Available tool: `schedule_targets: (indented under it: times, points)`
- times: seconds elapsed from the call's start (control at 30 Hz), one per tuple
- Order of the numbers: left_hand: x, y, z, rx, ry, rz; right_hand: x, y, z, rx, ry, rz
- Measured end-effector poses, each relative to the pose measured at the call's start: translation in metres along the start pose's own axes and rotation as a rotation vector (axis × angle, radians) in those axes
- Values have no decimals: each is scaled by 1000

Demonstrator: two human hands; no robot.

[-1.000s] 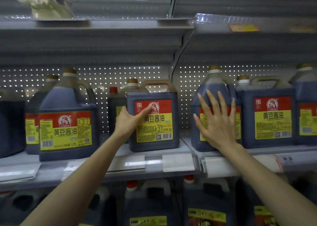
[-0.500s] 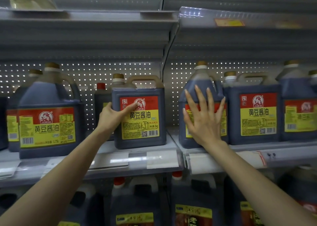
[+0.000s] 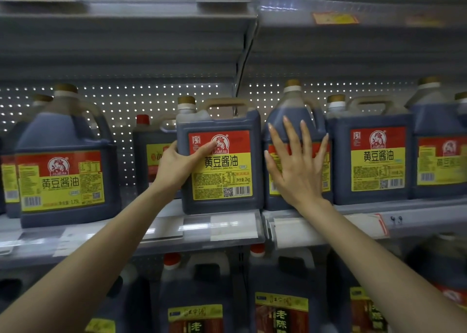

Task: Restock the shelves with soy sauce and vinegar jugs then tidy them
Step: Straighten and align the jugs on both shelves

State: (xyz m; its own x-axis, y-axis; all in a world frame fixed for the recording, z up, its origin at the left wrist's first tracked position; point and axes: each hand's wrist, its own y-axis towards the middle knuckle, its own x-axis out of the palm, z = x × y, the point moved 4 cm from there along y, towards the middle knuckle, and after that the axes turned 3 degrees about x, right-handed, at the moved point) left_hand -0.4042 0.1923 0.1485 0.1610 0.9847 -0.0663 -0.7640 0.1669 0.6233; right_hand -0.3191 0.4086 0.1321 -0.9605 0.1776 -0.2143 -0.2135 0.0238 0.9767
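Hands, two, bare, both raised to the middle shelf (image 3: 222,229).

1. Left hand (image 3: 180,167): clasps the left front corner of the square soy sauce jug (image 3: 227,173). Its thumb lies across the red band of the label and its fingers go out of sight round the side. Likely reason: a corner hold gives leverage to slide or turn the jug until its label sits square to the shelf edge.

2. Right hand (image 3: 295,173): released, with fingers straight and spread. The palm lies flat on the front of the rounded soy sauce jug (image 3: 293,112), which stands immediately right of the square soy sauce jug. Likely reason: a flat palm pushes or steadies a heavy jug without lifting it.

3. Square soy sauce jug: upright at the shelf's front edge, label forward, handle on top.

4. Second square jug (image 3: 376,155): further right, just beyond the rounded one, label forward, apparently already faced.

5. Large rounded jug (image 3: 63,178): well to the left, across an open gap. A red-capped jug (image 3: 151,150) sits set back in that gap, probably awaiting a pull forward.

6. Lower jugs (image 3: 194,312): on the shelf beneath, dark, with a different label, possibly vinegar. The print is too blurred to confirm.

Status, by judgement: stock is on the shelf and tidying is under way.
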Motion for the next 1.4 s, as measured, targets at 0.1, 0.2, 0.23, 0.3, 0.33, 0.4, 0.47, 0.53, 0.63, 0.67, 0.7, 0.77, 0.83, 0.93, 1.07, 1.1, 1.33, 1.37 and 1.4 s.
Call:
schedule_targets:
  times: [0.1,0.2,0.23,0.3,0.33,0.4,0.47,0.53,0.63,0.67,0.7,0.77,0.83,0.93,1.07,1.1,1.33,1.37,1.4]
  points:
    - [0,-2,-1,8,37,42,0,0,0,0,0,-5]
    - [1,-4,-3,29,58,63,1,0,1,8,-2,-18]
    - [3,-4,-3,34,48,65,1,0,1,8,-5,-25]
    - [5,-5,-2,36,26,74,1,0,1,11,-9,-42]
    - [6,-6,-1,34,18,70,1,1,1,12,-9,-53]
    - [7,-9,0,29,5,33,0,1,1,19,-2,-75]
    - [6,-13,0,10,-7,-11,-3,1,-3,37,30,-81]
    - [0,-17,0,43,76,21,-9,2,-17,24,77,-64]
    - [-17,-21,7,226,423,167,-16,11,-61,-100,137,-31]
    - [-24,-22,8,248,455,201,-17,14,-78,-147,153,-24]
    - [-32,-21,6,246,465,221,-16,16,-94,-187,166,-21]
    - [-49,-20,2,247,511,236,-12,21,-120,-244,157,-21]
    - [-64,-18,1,249,552,225,-6,28,-139,-273,127,-27]
    - [-81,-13,-5,221,576,196,-1,41,-155,-263,118,-38]
    - [-82,0,-13,167,602,118,7,47,-159,-222,51,-57]
    - [-79,7,-15,160,623,91,9,46,-158,-221,35,-48]
    - [-64,45,5,407,1195,58,7,38,-153,-217,38,59]
    - [-66,41,11,533,1309,90,7,37,-153,-217,44,56]
    - [-70,35,15,652,1429,145,8,37,-153,-216,50,52]
